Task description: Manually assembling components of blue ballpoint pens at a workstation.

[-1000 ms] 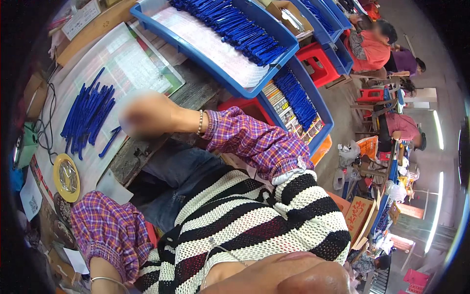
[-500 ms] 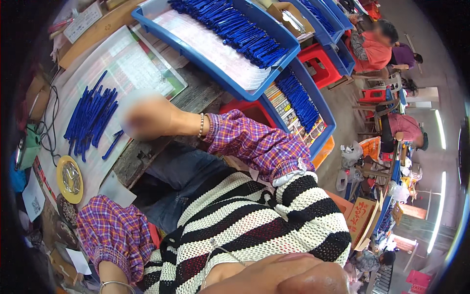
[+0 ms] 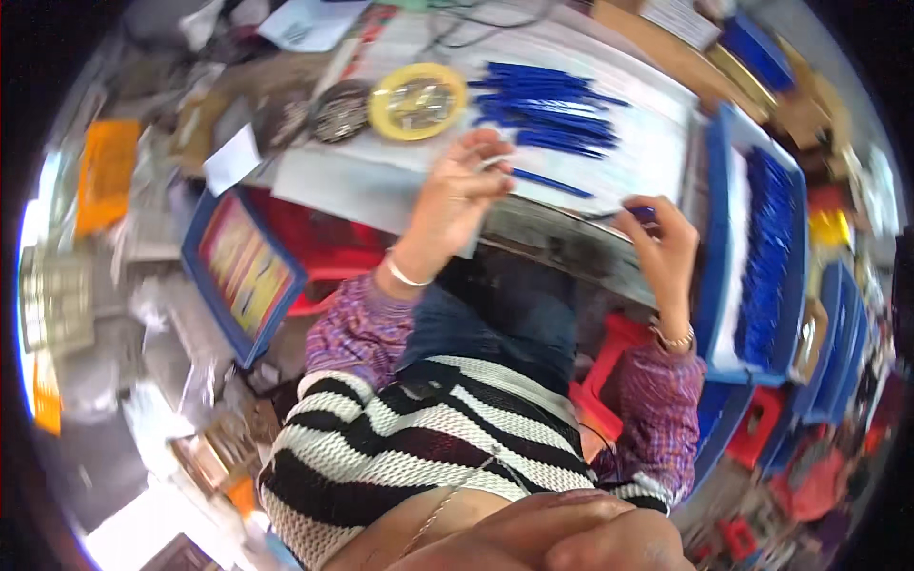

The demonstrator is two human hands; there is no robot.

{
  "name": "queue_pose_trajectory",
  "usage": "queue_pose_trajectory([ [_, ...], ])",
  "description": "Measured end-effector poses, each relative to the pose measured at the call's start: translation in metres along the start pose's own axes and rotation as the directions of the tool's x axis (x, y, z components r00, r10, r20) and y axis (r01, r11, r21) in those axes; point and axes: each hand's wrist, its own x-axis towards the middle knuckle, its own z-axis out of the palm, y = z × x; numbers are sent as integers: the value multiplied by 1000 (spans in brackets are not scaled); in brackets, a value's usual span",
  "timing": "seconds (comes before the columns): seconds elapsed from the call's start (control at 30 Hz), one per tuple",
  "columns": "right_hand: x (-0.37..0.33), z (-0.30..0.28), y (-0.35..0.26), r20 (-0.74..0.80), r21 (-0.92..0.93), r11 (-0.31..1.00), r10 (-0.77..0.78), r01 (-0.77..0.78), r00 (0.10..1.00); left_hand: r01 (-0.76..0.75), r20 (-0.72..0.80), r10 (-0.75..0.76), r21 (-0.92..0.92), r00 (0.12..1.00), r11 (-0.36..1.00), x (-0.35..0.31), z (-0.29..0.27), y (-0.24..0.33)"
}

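Note:
My left hand (image 3: 459, 195) is raised at the table's near edge, below a yellow round dish (image 3: 379, 103) of small shiny metal pieces. Its fingers are bent together around a small pale or silvery bit, too blurred to name. To the right, my right hand (image 3: 666, 238) pinches a dark blue piece (image 3: 645, 215); a thin dark tip points left from the fingers. Between the hands one slim blue stick-like piece (image 3: 554, 183) lies alone on the white sheet. Behind it sits a pile of similar blue pieces (image 3: 552, 109).
A dark round dish (image 3: 340, 112) stands left of the yellow one. At right, a blue tray (image 3: 716, 314) holds rows of blue pieces. Another blue tray (image 3: 198, 249) and red stools (image 3: 324, 243) are at the left. Cables (image 3: 486, 38) lie along the table's far side.
The view has swung round, with the table now ahead. My left hand, out of sight before, is up by the yellow dish. My right hand is now at the table's near edge.

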Motion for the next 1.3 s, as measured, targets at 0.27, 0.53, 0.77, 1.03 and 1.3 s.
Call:
queue_pose_trajectory([
  [0.27,11,19,-5,48,20,998,-61,60,997,-14,-37,14,4,999,1000,-11,-17,1],
  [0.53,12,31,3,58,77,995,-63,58,996,-28,-32,29,54,999,998,-3,-26,12],
  [0.77,-2,19,3,66,92,996,-23,17,998,-318,313,354,947,881,-45,66,-64,92],
  [1.03,-10,23,-6,73,-51,988,-141,145,987,-279,409,242,857,880,-433,85,-93,78],
  [1.3,-22,17,15,174,79,990,-131,119,976,-224,418,368,855,830,-467,83,-94,53],
])
